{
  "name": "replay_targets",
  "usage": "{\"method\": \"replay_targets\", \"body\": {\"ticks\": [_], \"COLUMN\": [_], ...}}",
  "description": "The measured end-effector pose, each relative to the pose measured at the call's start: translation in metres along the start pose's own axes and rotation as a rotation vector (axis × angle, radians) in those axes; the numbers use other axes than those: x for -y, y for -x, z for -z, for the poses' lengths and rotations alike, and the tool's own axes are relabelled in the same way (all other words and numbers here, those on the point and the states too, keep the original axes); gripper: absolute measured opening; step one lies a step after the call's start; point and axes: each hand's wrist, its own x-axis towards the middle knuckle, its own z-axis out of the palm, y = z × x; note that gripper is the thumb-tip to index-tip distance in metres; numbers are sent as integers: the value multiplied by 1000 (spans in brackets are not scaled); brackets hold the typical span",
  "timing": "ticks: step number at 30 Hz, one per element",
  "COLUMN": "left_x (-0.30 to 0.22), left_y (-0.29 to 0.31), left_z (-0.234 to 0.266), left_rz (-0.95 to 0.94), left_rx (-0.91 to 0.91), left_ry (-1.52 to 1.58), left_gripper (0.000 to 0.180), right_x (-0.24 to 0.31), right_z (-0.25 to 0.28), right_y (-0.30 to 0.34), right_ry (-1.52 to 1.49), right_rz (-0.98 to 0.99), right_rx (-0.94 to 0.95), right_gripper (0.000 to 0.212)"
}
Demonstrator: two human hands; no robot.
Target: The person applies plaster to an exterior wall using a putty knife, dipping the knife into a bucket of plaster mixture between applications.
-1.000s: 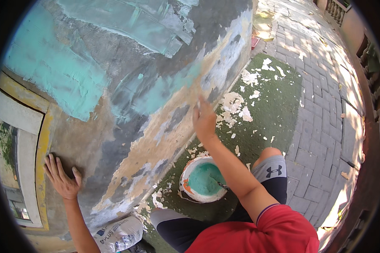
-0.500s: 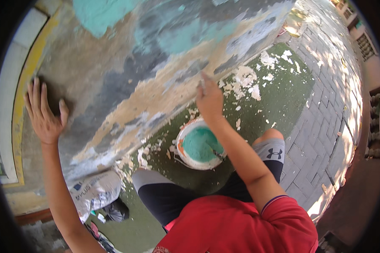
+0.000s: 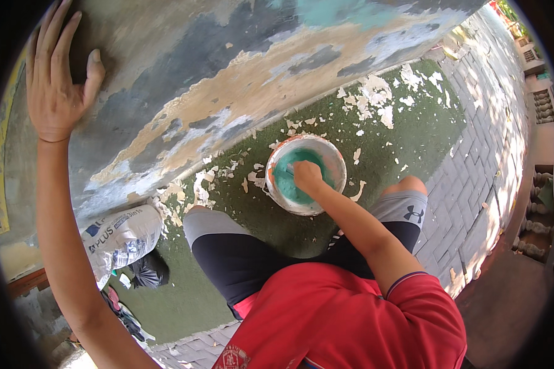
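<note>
My left hand [image 3: 58,86] lies flat against the patchy wall [image 3: 184,74], fingers stretched upward and thumb out to the side. Inside a round white bucket [image 3: 337,147] with orange smears, my right hand [image 3: 308,176] is closed just above wet turquoise paste [image 3: 298,195]. A short pale sliver shows beside its fingers, but what the hand grips is too hidden to name. The bucket stands on the green mat [image 3: 252,209] between my knees. On the wall, bare beige, grey and white areas meet a turquoise coated patch [image 3: 351,13] higher up.
Peeled paint flakes [image 3: 375,95] litter the mat along the wall's foot. A white printed sack [image 3: 126,237] and a black plastic bag [image 3: 149,269] lie at the left. Grey paving [image 3: 455,184] runs along the right, with a railing of balusters [image 3: 535,221] beyond.
My right hand has come down from the lower wall into the bucket. My left hand stays flat on the wall, appearing higher as the view has shifted.
</note>
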Motion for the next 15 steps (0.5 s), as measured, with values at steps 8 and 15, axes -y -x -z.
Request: {"method": "replay_targets", "body": {"ticks": [8, 15], "left_x": [-7, -7], "left_y": [5, 0], "left_z": [5, 4], "left_rz": [12, 26], "left_rx": [-9, -21], "left_ry": [-21, -19], "left_gripper": [53, 52], "right_x": [-10, -25], "right_z": [-10, -25], "right_y": [-7, -15], "right_ry": [-31, -40], "right_rz": [-26, 14], "right_rx": [-51, 5], "right_gripper": [19, 22]}}
